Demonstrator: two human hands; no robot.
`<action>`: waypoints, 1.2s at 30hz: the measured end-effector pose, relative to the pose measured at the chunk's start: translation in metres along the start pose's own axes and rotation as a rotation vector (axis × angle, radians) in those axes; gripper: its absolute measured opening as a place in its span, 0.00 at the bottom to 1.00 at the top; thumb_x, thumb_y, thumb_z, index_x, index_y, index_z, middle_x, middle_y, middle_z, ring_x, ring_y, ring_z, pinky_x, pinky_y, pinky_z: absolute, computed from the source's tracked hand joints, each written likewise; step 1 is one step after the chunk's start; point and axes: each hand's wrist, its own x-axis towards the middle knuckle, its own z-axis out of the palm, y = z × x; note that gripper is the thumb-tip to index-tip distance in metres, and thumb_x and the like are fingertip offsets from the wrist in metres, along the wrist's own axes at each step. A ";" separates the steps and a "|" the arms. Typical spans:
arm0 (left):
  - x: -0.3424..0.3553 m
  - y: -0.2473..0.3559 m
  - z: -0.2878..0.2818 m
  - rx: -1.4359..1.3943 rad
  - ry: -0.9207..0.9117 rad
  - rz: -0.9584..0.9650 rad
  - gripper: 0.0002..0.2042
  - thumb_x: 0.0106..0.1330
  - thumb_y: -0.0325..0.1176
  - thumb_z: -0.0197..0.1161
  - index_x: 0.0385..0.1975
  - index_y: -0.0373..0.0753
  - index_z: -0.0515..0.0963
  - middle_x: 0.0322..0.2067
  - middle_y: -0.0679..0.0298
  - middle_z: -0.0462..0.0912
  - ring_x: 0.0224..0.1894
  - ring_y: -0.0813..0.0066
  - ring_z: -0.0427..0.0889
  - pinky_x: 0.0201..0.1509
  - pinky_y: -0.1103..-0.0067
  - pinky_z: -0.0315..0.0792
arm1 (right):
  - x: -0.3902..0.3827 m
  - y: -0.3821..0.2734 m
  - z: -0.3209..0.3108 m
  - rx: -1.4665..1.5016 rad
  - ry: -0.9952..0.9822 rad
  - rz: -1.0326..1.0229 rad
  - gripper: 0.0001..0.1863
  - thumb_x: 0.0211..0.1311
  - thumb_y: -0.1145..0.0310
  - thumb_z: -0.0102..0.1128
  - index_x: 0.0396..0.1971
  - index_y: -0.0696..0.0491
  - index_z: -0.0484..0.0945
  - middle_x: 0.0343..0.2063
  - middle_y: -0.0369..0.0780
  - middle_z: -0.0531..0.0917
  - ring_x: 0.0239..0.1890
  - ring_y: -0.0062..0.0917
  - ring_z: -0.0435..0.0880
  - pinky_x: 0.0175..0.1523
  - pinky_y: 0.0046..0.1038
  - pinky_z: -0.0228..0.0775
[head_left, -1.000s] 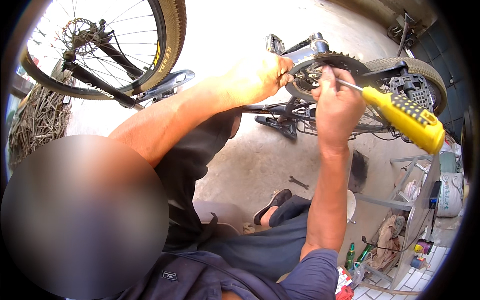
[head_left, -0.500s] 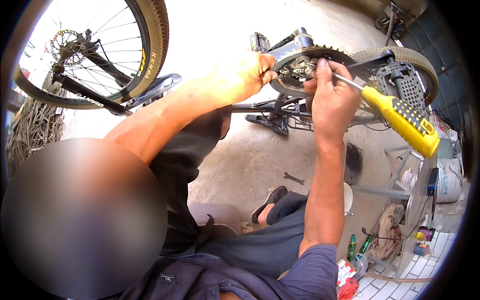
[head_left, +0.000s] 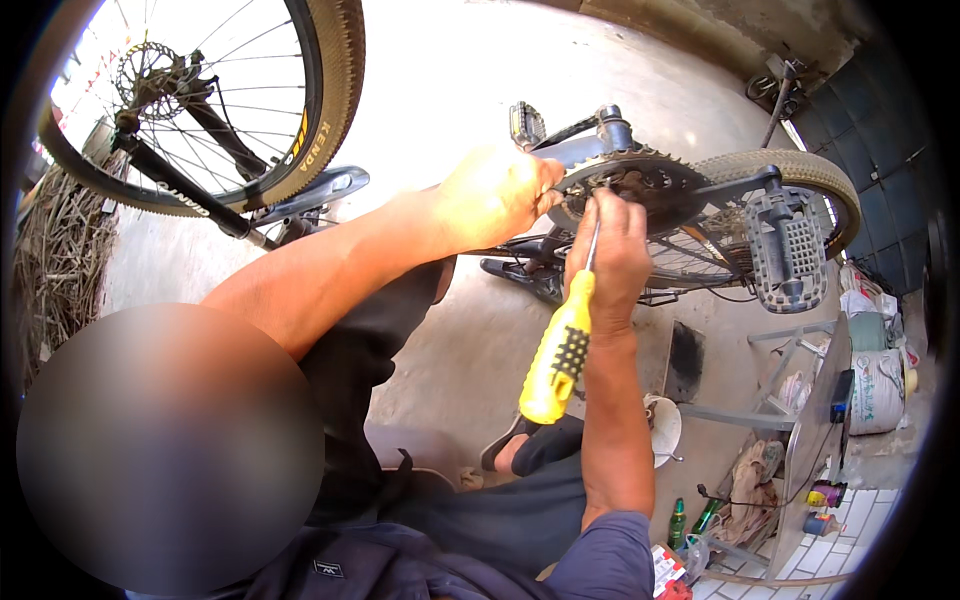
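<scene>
Swung down since the earlier frame: yellow-handled screwdriver [head_left: 562, 350], handle formerly up right, now hanging below the right hand [head_left: 610, 250].

Right hand clasps the screwdriver's metal shaft, tip up at the toothed chainring [head_left: 640, 185] of an upturned bicycle. Left hand [head_left: 495, 195] curled tight on the chainring's left edge. Black pedal [head_left: 788, 250] right; spoked wheel [head_left: 200, 100] upper left.

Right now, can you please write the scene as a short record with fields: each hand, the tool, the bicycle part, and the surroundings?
left hand: grips the toothed black chainring at its edge
right hand: holds the yellow-handled screwdriver, shaft up at the chainring
bicycle: upside down; black platform pedal beside the chainring
surroundings: tan-walled spoked wheel, concrete floor
</scene>
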 end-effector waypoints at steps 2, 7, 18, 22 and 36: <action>0.002 0.000 -0.001 -0.030 -0.031 -0.008 0.06 0.60 0.32 0.62 0.26 0.37 0.76 0.19 0.51 0.78 0.25 0.49 0.80 0.30 0.64 0.75 | 0.000 -0.001 -0.001 -0.018 -0.013 0.046 0.08 0.63 0.75 0.56 0.41 0.56 0.77 0.34 0.46 0.78 0.33 0.43 0.82 0.36 0.38 0.76; 0.000 0.003 -0.001 -0.086 -0.020 -0.059 0.09 0.63 0.31 0.62 0.24 0.36 0.73 0.17 0.50 0.74 0.22 0.49 0.77 0.27 0.65 0.70 | 0.003 -0.002 0.002 -0.061 0.062 0.009 0.07 0.62 0.74 0.57 0.39 0.56 0.75 0.31 0.44 0.76 0.30 0.41 0.82 0.32 0.37 0.77; 0.000 0.004 -0.001 -0.098 0.000 -0.060 0.10 0.62 0.29 0.63 0.22 0.34 0.71 0.15 0.49 0.70 0.18 0.50 0.72 0.23 0.67 0.67 | 0.004 -0.010 -0.001 0.017 0.053 0.048 0.06 0.61 0.73 0.58 0.37 0.55 0.74 0.29 0.45 0.76 0.30 0.43 0.80 0.33 0.40 0.74; 0.001 0.006 -0.002 -0.095 -0.003 -0.052 0.11 0.62 0.29 0.64 0.22 0.34 0.70 0.15 0.48 0.70 0.19 0.50 0.72 0.23 0.67 0.67 | 0.002 -0.008 -0.001 -0.005 -0.048 0.037 0.07 0.59 0.75 0.58 0.37 0.56 0.74 0.29 0.46 0.76 0.29 0.44 0.79 0.32 0.41 0.73; -0.002 0.001 -0.001 -0.055 0.032 -0.001 0.09 0.62 0.30 0.64 0.23 0.34 0.73 0.16 0.49 0.72 0.19 0.50 0.74 0.24 0.67 0.68 | -0.003 -0.010 -0.014 0.097 -0.039 0.012 0.06 0.61 0.74 0.57 0.37 0.56 0.77 0.28 0.45 0.78 0.28 0.42 0.81 0.32 0.37 0.74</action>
